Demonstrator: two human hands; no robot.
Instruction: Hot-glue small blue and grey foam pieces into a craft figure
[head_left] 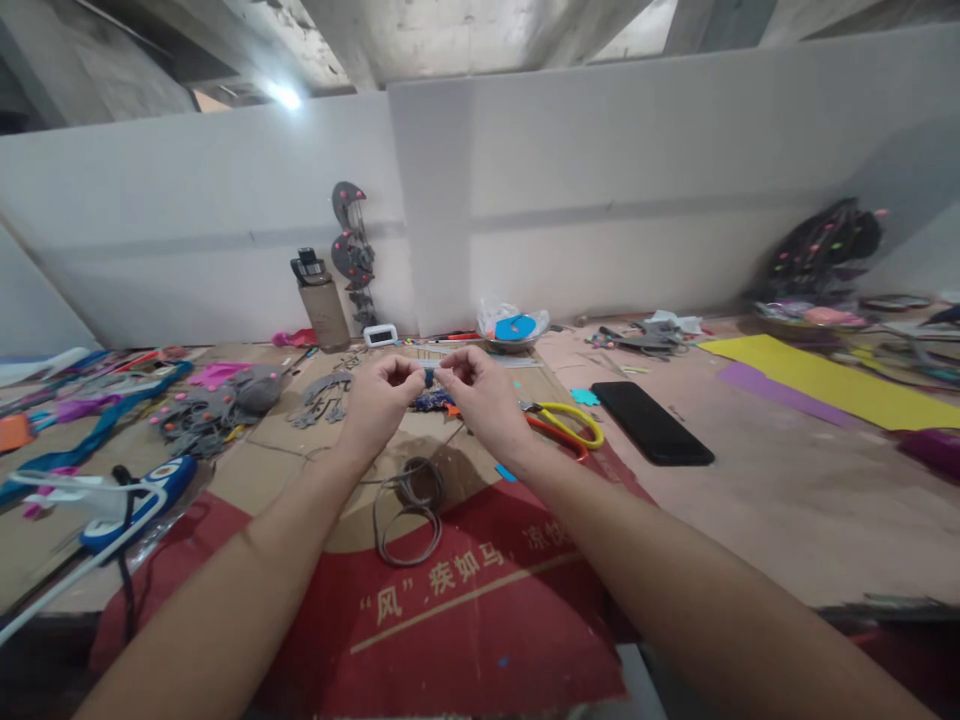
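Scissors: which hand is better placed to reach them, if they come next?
Right, I'd judge: the scissors lie close beside the right hand, while the left hand is on its far side.

Left hand: bare, slim fingers, rounded knuckles
Right hand: bare, the same slim build
Left forearm: uncovered, smooth, narrow at the wrist
Right forearm: uncovered, smooth, slender, tapering to the wrist
Fingernails: too small to make out

Head view: moderately lit; one glaring lamp at upper left; soft shadows on pale wall; wide-angle stretching at edges; slight overall softness.
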